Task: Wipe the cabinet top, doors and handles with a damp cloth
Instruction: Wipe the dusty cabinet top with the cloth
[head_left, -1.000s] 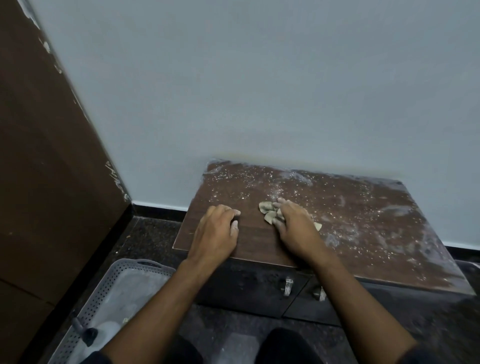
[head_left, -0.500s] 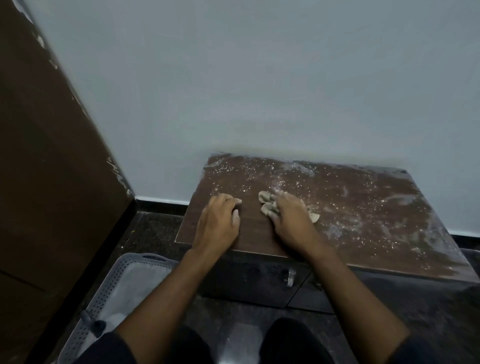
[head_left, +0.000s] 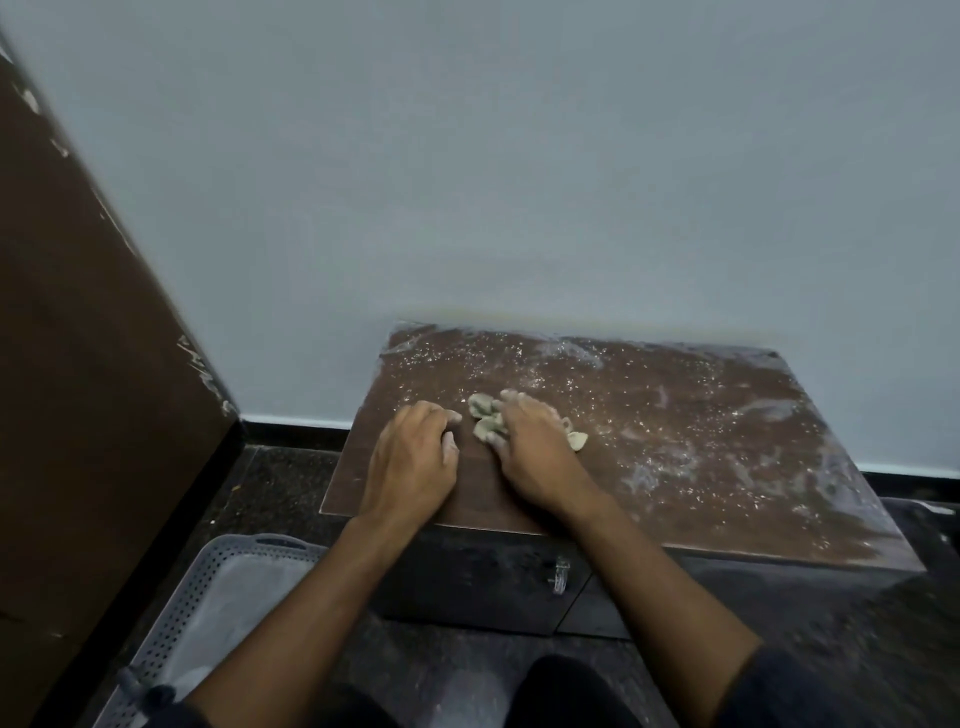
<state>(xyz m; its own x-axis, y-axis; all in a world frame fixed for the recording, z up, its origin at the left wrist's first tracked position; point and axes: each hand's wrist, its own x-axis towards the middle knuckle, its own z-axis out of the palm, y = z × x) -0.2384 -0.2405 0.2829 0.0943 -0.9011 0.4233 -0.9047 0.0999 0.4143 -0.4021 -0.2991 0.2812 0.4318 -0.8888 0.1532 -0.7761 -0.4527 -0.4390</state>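
At the near edge of the view, around six o'clock, the person's dark-clothed knees (head_left: 561, 691) sit over a dark speckled stone floor (head_left: 270, 483), and at seven o'clock lies a grey perforated plastic basket (head_left: 208, 597) with a dusty pale inside. Both bare forearms reach up from the bottom toward the centre. Just beyond them stands the low dark cabinet, its black front doors (head_left: 467, 582) carrying a small clear knob handle (head_left: 560, 571) close to the seam between them. The left hand (head_left: 410, 462) rests on the brown laminate cabinet top (head_left: 701, 441) near its front left part, the fingers loosely curled under and holding nothing, their tips dusted white. Just beside it, toward three o'clock, the right hand (head_left: 535, 452) presses down on a crumpled pale greenish damp cloth (head_left: 485, 415), fingers spread over it with folds showing past the fingertips and at the hand's far side. The top from twelve to four o'clock is covered with white specks and cloudy smears. Behind the cabinet rises a plain pale grey wall (head_left: 519, 182) with a dark skirting strip, and at nine o'clock a brown wooden panel (head_left: 78, 364) with chipped edges leans into view.
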